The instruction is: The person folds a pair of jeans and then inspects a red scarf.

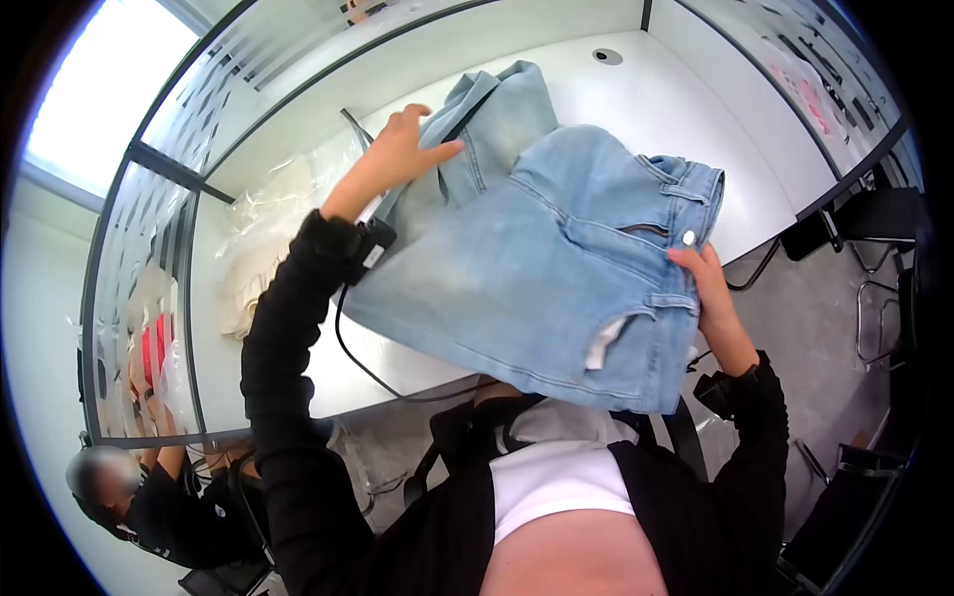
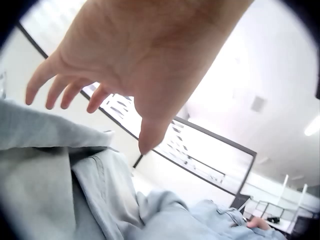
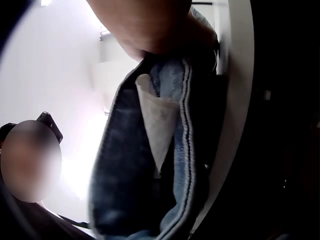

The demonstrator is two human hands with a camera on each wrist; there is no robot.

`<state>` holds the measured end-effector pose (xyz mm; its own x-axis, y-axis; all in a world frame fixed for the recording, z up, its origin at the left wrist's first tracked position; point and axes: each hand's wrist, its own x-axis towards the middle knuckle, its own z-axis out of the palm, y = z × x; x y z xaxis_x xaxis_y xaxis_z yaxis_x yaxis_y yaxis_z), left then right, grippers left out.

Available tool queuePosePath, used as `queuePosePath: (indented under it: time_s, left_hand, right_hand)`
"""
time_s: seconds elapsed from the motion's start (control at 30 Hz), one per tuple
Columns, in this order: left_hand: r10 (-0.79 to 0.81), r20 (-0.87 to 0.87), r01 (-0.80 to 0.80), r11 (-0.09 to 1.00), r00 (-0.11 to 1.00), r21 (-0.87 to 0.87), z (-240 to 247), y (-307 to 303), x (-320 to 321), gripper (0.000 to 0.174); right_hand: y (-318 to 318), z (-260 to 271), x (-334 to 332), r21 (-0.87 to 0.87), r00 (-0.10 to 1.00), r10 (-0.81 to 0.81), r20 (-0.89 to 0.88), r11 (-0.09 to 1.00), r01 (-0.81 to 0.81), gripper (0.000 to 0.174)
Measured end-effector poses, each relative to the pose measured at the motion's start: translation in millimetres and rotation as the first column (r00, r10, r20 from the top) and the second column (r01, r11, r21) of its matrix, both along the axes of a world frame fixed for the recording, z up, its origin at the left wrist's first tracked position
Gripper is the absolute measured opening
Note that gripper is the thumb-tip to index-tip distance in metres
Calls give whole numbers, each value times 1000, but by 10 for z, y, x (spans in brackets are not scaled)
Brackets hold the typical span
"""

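A pair of light blue jeans (image 1: 467,288) lies across the white table, waistband to the right and partly over the front edge. The far leg (image 1: 512,114) is bunched up toward the back. My right hand (image 1: 711,288) grips the waistband beside the metal button, thumb on the outer face. In the right wrist view the waistband (image 3: 187,135) gapes below that hand, showing a white piece (image 3: 159,120) inside. My left hand (image 1: 397,149) is at the bunched leg, fingers spread and thumb out. The left wrist view shows its fingers (image 2: 57,90) above the denim, holding nothing.
Cream-coloured items in clear plastic (image 1: 253,288) lie at the table's left. Low partitions (image 1: 288,109) border the table. A black cable (image 1: 368,368) runs from the left wrist across the front edge. Another person (image 1: 169,507) sits at lower left; black chairs (image 1: 845,517) stand at right.
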<state>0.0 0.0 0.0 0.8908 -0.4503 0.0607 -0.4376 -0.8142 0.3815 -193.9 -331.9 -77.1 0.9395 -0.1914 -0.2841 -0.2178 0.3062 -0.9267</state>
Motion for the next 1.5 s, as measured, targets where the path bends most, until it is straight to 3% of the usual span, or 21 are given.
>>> queuePosePath:
  time_s: [0.07, 0.1, 0.13, 0.2, 0.3, 0.33, 0.5, 0.57, 0.67, 0.73, 0.8, 0.9, 0.97, 1.03, 1.1, 1.17, 1.27, 1.3, 1.37, 1.43, 1.5]
  left_hand:
    - [87, -136, -82, 996, 987, 36, -96, -39, 180, 97]
    - [91, -152, -55, 973, 984, 224, 203, 420, 178, 99]
    - [66, -144, -41, 985, 987, 170, 83, 350, 255, 102]
    - [114, -229, -89, 989, 967, 117, -80, -149, 322, 101]
    - [126, -302, -104, 991, 945, 89, -256, -340, 568, 106]
    - [118, -170, -111, 992, 978, 50, -383, -353, 600, 88]
    - [111, -393, -214, 950, 913, -226, -520, -198, 924, 47]
    - [53, -269, -178, 867, 962, -465, -404, -78, 883, 48]
    - [283, -291, -406, 644, 914, -649, 118, 194, 650, 51]
    - [285, -163, -302, 556, 945, -775, 562, 745, 576, 25]
    - [389, -107, -221, 262, 915, -940, 948, 1286, 457, 21]
    - [587, 104, -77, 275, 803, -958, 1390, 1897, -32, 23]
    - [602, 99, -23, 191, 792, -981, 1472, 2437, -275, 24]
    - [618, 17, -107, 162, 786, -981, 1506, 2358, -631, 30]
    - [562, -128, -321, 259, 817, -911, 1286, 2920, -814, 38]
    - [564, -111, -414, 445, 819, -794, 1015, 2966, -1072, 40]
    - [649, -97, -489, 458, 754, -742, 620, 2511, -1397, 38]
    - [651, -157, -546, 452, 742, -706, 480, 2574, -1427, 38]
    - [648, -245, -630, 467, 721, -620, 249, 2615, -1463, 40]
    - [746, -273, -775, 483, 608, -407, 132, 2397, -1445, 44]
    - [713, -164, -721, 619, 682, -311, -198, 2566, -1368, 53]
  right_hand:
    - [-402, 53, -18, -72, 1000, 14, 5, 997, -13, 43]
    - [45, -324, -168, 121, 1000, 15, -11, 993, -14, 42]
    - [-372, -338, -167, -100, 998, 67, 4, 993, -66, 45]
    - [-1215, -9, -253, -121, 994, 88, 66, 989, -79, 56]
    - [-1668, 6, -440, -299, 975, 197, 106, 941, -158, 58]
    - [-1681, 25, -476, -329, 983, 179, 52, 932, -152, 56]
    - [-1639, 166, -569, -447, 991, 69, -112, 887, -113, 50]
    - [-1737, 114, -510, -511, 992, 68, -111, 852, -115, 50]
    - [-1824, 394, -340, -586, 994, 98, -41, 804, -104, 53]
    - [-2034, 550, -125, -546, 990, 143, 16, 830, -111, 53]
    - [-2298, 682, 171, -494, 988, 142, 52, 864, -98, 51]
    - [-2199, 1005, 566, -340, 964, 98, 247, 940, -9, 47]
    - [-2392, 1120, 908, -315, 937, 189, 294, 945, -91, 49]
    - [-2268, 1259, 1228, -505, 905, 211, 369, 863, 4, 52]
    - [-2008, 1309, 1453, -738, 917, 250, 312, 671, 68, 51]
    - [-2183, 1174, 1838, -949, 966, 254, 42, 313, -41, 53]
    - [-2122, 837, 2032, -966, 989, 85, -119, -240, -95, 56]
    - [-2192, 622, 2050, -911, 986, 167, -12, -409, 58, 57]
    - [-2131, 367, 2096, -962, 972, 232, 41, -255, 101, 56]
    - [-1999, 218, 2035, -972, 964, 265, -21, -230, 42, 53]
    - [-1940, 17, 2026, -981, 963, 263, -57, -193, -5, 51]
